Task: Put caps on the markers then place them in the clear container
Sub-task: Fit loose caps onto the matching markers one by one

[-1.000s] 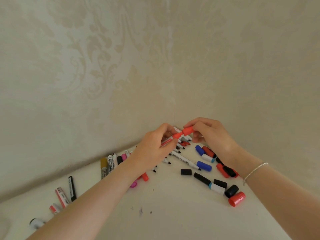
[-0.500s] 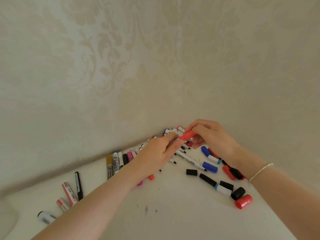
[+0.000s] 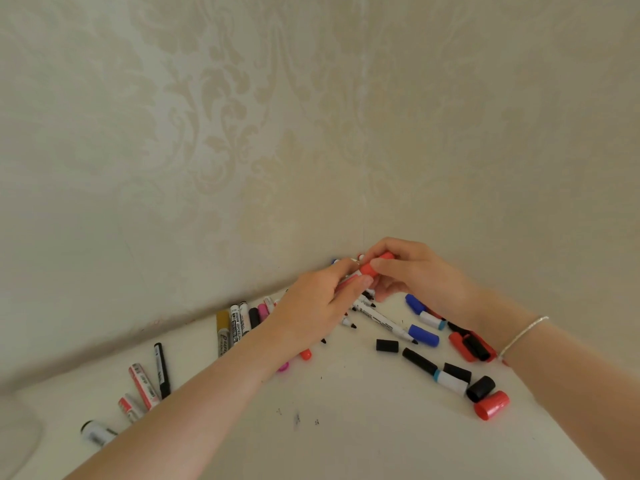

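My left hand (image 3: 313,308) grips the barrel of a red marker (image 3: 347,283) above the pile in the table's corner. My right hand (image 3: 415,273) pinches a red cap (image 3: 375,263) that sits on the marker's end. The two hands touch at the marker. Under them lie several uncapped markers (image 3: 384,322) with black tips. Loose caps lie to the right: blue (image 3: 423,335), black (image 3: 387,345) and red (image 3: 491,405). No clear container can be made out with certainty; a pale rounded shape (image 3: 17,434) shows at the far left edge.
A row of capped markers (image 3: 239,323) lies along the back wall on the white table (image 3: 346,427). More markers (image 3: 152,379) are scattered at the left. Patterned walls meet in a corner behind the hands. A bracelet (image 3: 523,336) circles my right wrist.
The red cap has gone from apart at the marker's tip to pushed onto its end, and my hands have closed together. The camera view has shifted slightly.
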Demonstrator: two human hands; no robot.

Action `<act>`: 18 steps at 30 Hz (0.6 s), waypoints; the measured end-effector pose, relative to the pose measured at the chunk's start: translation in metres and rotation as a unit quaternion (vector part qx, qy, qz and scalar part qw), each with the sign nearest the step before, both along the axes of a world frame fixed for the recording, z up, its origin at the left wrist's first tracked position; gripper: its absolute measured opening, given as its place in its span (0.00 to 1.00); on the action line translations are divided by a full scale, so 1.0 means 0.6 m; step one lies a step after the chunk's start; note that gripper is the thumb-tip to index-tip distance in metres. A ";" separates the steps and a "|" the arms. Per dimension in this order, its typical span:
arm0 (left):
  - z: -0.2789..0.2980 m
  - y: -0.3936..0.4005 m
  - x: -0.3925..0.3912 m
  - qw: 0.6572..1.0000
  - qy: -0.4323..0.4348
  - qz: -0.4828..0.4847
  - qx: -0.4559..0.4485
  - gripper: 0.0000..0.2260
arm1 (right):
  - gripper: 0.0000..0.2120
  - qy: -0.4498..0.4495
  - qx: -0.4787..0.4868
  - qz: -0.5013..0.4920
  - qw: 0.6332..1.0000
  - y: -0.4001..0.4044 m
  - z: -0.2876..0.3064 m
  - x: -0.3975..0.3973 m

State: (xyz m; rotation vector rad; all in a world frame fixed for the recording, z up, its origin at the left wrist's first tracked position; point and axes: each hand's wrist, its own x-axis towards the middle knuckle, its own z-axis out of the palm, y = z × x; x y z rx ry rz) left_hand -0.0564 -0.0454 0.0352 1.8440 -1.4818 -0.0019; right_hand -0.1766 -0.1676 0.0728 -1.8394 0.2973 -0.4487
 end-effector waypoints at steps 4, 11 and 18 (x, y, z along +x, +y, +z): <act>0.000 -0.002 0.001 1.000 -0.025 0.003 -0.006 0.09 | 0.08 0.003 -0.008 -0.006 1.000 0.006 -0.001 0.004; 0.028 -0.016 0.016 0.995 -0.084 -0.004 -0.053 0.13 | 0.06 -0.027 -0.062 -0.068 0.995 0.009 0.017 0.024; -0.003 0.000 0.087 0.978 -0.193 0.001 0.082 0.14 | 0.09 0.067 -0.084 -0.095 0.990 0.003 -0.024 0.032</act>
